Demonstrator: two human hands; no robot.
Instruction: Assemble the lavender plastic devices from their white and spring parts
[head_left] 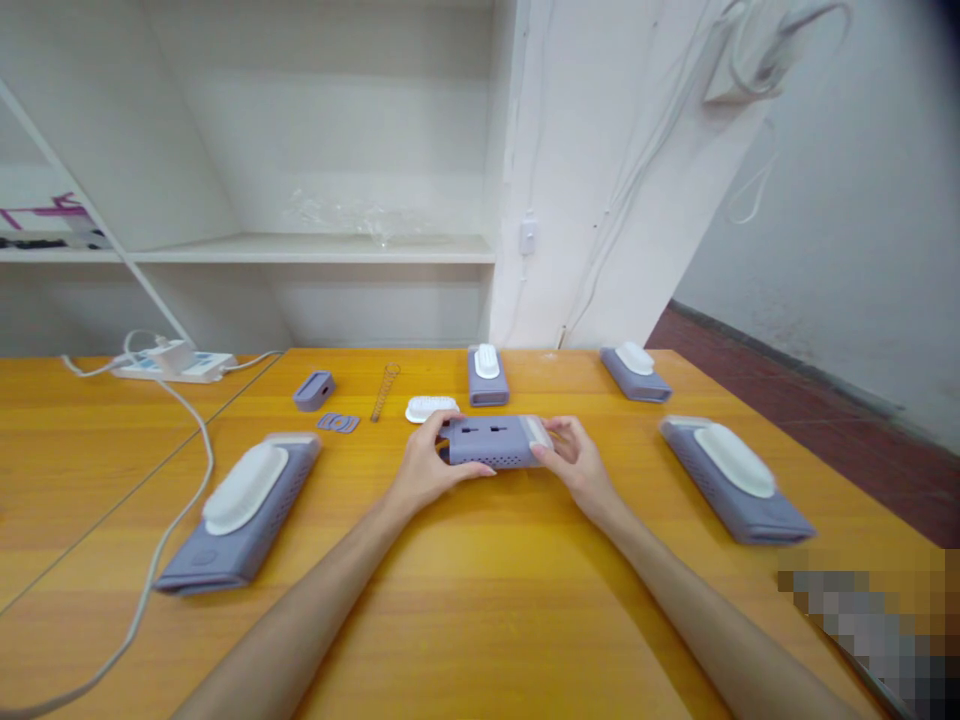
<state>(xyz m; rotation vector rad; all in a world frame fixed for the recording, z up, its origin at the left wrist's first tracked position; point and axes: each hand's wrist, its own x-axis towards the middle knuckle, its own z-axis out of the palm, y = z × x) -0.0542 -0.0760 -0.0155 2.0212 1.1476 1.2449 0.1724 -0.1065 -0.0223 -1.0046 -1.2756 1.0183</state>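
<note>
Both my hands hold a greyish-purple plastic housing (491, 437) just above the wooden table. Two dark keyhole-like slots show on its upper face, and small holes dot the side toward me. My left hand (429, 462) grips the left end, thumb along the near edge. At the pale right end, my right hand (577, 460) closes with thumb and fingers. Just behind the left fingers lies a white bristled oval piece, like a brush head (431, 408). A coil spring (385, 392), a flat purple plate with cutouts (339, 423) and a small hollow purple part (314, 390) lie to the left.
Similar purple units topped with white oval pieces stand at left (244, 510), back middle (487, 375), back right (636, 371) and right (735, 480). A power strip (176, 362) trails a white cable (196, 430) down the left side. White shelving (315, 248) rises behind the table.
</note>
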